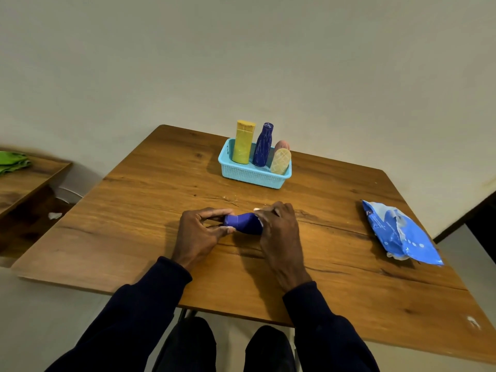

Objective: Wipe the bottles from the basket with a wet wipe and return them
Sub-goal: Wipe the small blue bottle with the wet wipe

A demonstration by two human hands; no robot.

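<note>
While the left hand (200,232) pinches the neck end of a dark blue plastic bottle (243,223) lying sideways above the wooden table (150,200), the right hand (279,224) wraps its base, white wet wipe (258,209) under fingers. Light blue mesh basket (252,176) behind holds four bottles.

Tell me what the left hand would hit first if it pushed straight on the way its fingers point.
Likely the blue bottle it already grips; the left hand points right along it, toward the right hand at the other end.
</note>
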